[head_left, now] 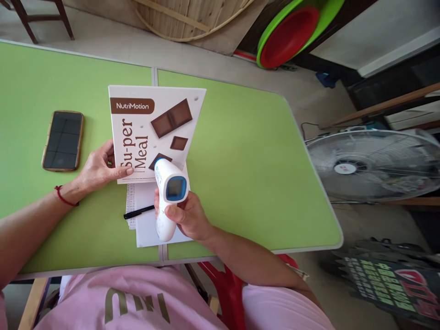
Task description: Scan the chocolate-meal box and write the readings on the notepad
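The left hand pinches the lower left edge of the box, thumb across its front, above the green table. The right hand wraps the grip of a white thermometer, nose towards the box; I can't tell whether they touch. Pointing it there seems the step in hand; the next move probably calls for steady hands. The box reads "NutriMotion" and "Su-per Meal"; the thermometer's screen I can't read.

Left hand pinching, right hand gripping
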A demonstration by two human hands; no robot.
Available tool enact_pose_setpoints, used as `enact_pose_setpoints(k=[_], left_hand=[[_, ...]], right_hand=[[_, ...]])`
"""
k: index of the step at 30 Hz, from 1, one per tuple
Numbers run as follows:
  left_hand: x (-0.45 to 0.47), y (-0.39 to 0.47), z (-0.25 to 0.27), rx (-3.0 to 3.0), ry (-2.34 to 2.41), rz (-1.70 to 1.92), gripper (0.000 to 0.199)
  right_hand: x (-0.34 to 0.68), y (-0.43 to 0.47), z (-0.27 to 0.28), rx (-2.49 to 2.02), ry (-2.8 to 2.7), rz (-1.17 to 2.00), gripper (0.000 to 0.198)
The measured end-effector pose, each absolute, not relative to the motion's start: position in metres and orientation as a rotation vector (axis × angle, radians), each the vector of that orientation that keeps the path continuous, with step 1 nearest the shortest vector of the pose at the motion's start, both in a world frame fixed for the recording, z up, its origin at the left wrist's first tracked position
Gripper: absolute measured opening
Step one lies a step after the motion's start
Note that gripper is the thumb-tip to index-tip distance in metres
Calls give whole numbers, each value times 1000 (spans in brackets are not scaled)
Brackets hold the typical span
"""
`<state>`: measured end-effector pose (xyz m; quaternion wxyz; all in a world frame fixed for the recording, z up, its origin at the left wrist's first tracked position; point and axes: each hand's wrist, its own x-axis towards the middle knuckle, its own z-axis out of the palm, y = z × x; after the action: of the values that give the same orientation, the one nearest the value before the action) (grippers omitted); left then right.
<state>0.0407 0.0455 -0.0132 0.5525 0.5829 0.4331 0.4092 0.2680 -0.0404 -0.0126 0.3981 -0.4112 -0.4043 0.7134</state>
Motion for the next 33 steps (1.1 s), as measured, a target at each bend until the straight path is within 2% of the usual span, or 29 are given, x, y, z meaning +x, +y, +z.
enact_pose_setpoints(k=[7, 15, 18, 21, 25, 33], left_hand=[[40, 44, -10, 1384, 1008, 1029, 60], [37, 46, -6, 1494, 901, 1114, 54], [38, 47, -2, 1557, 879, 1170, 55], [38, 47, 1, 1599, 957, 1181, 56], [35, 50, 0, 1633, 1061, 1187, 52], [25, 62, -16, 1704, 1115, 1163, 62]], right_hand=[[268, -39, -7, -1018, -1013, 1806, 46], [273, -37, -4, -992, -1164, 1634, 48], [287, -27, -4, -1037, -1411, 1420, 49], [314, -11, 1, -1057, -1672, 1031, 57], [359, 13, 7, -1264, -2092, 659, 56], [398, 42, -27, -1548, -2416, 404, 52]])
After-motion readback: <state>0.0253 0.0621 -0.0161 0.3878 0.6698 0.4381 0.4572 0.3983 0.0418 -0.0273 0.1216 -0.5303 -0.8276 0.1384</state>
